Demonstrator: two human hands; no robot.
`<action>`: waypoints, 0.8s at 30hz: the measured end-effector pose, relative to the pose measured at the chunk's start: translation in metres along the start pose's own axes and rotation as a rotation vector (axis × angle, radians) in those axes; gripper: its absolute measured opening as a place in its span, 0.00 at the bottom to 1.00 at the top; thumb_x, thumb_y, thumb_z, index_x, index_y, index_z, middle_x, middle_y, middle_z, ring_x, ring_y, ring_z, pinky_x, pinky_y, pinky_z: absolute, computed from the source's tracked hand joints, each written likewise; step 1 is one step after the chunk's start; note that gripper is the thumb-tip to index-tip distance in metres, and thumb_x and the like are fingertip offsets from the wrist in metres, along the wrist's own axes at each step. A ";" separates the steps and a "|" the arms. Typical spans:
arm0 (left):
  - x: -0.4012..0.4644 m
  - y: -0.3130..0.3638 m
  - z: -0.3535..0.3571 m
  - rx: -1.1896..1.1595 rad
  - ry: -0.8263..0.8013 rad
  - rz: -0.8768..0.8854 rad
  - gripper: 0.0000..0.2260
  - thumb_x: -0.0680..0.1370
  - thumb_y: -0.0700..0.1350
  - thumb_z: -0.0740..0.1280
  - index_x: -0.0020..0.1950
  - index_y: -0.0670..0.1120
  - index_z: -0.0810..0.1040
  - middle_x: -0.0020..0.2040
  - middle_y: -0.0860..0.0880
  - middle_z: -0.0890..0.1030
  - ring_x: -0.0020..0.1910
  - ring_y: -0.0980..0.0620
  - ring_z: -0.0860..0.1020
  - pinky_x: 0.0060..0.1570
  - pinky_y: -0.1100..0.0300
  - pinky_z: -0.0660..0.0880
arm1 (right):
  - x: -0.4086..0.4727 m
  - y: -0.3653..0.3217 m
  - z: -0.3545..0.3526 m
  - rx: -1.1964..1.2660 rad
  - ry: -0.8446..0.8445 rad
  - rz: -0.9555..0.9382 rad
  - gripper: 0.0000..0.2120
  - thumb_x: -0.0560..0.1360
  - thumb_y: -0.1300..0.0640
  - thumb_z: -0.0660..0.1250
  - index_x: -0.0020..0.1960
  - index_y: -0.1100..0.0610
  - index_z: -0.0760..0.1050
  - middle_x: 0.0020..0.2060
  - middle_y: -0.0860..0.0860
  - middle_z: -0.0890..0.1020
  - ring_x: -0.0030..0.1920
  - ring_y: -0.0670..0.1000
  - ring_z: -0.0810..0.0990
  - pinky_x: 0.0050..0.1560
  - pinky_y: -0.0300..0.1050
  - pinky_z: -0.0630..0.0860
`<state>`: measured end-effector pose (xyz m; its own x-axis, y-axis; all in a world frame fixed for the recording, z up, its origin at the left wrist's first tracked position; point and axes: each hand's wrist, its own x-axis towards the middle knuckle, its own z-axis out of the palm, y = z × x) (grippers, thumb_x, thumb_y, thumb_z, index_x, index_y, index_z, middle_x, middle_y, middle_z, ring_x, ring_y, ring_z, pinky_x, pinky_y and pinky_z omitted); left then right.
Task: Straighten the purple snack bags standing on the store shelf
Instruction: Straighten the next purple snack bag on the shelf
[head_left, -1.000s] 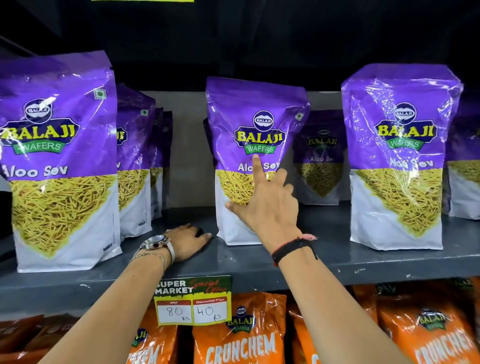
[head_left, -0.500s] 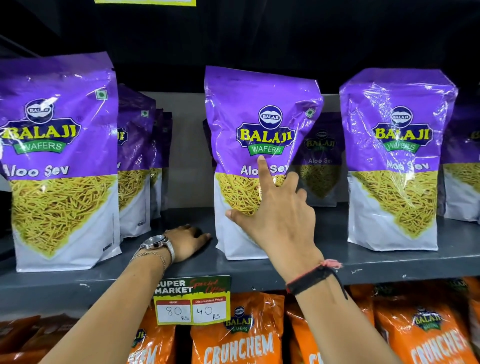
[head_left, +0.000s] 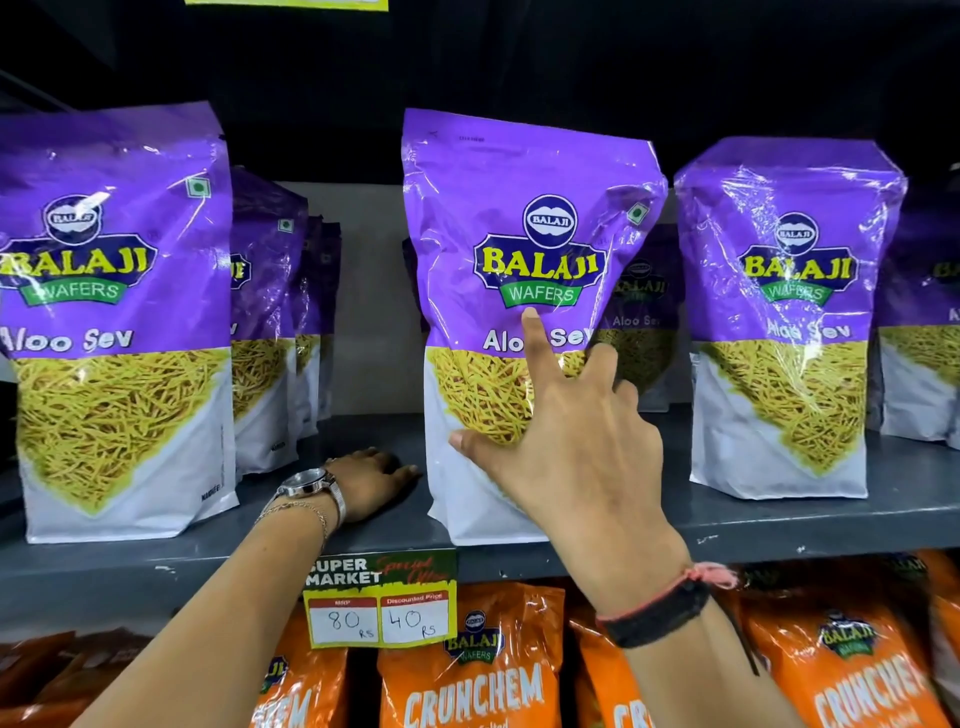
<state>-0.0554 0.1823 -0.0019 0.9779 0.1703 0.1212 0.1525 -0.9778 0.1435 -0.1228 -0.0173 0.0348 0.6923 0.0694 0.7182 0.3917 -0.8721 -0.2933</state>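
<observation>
Purple "Balaji Aloo Sev" snack bags stand on a grey shelf (head_left: 779, 525). The middle purple bag (head_left: 519, 171) stands upright near the front edge. My right hand (head_left: 576, 457) is pressed on its front, with thumb and index finger spread across it and the other fingers curled at its right side. My left hand (head_left: 369, 480) lies palm down on the shelf just left of that bag, holding nothing. A left purple bag (head_left: 114, 291) and a right purple bag (head_left: 789, 291) stand upright at the front.
More purple bags stand further back: a row (head_left: 265, 312) behind the left one, one (head_left: 641, 322) behind the middle, another (head_left: 930, 322) at the far right. A price tag (head_left: 382, 597) hangs on the shelf lip. Orange Crunchem bags (head_left: 472, 675) fill the shelf below.
The middle purple bag has come forward to the shelf's front edge with my right hand on it, and stands straighter. My left hand has stayed on the shelf.
</observation>
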 end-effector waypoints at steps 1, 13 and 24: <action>0.000 0.000 0.000 0.000 -0.001 -0.001 0.23 0.80 0.56 0.49 0.70 0.47 0.68 0.74 0.45 0.65 0.71 0.45 0.65 0.71 0.51 0.62 | -0.001 0.000 -0.001 -0.004 0.000 -0.003 0.49 0.62 0.29 0.67 0.74 0.41 0.45 0.56 0.55 0.65 0.52 0.58 0.71 0.37 0.45 0.60; 0.001 -0.001 0.001 -0.018 0.002 -0.001 0.23 0.80 0.57 0.50 0.71 0.49 0.66 0.75 0.45 0.64 0.72 0.45 0.64 0.72 0.51 0.61 | -0.014 0.013 -0.004 0.112 -0.109 -0.030 0.52 0.63 0.28 0.64 0.71 0.36 0.31 0.75 0.56 0.49 0.73 0.62 0.58 0.59 0.56 0.72; 0.002 -0.002 0.002 -0.010 0.004 -0.001 0.23 0.79 0.57 0.51 0.69 0.48 0.68 0.73 0.44 0.66 0.70 0.45 0.66 0.71 0.52 0.62 | 0.004 0.018 0.018 0.198 -0.154 -0.064 0.49 0.68 0.37 0.68 0.74 0.40 0.36 0.69 0.58 0.61 0.66 0.63 0.67 0.56 0.53 0.74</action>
<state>-0.0537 0.1848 -0.0036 0.9771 0.1721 0.1248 0.1522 -0.9763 0.1540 -0.1020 -0.0235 0.0212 0.7404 0.2073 0.6394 0.5380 -0.7530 -0.3789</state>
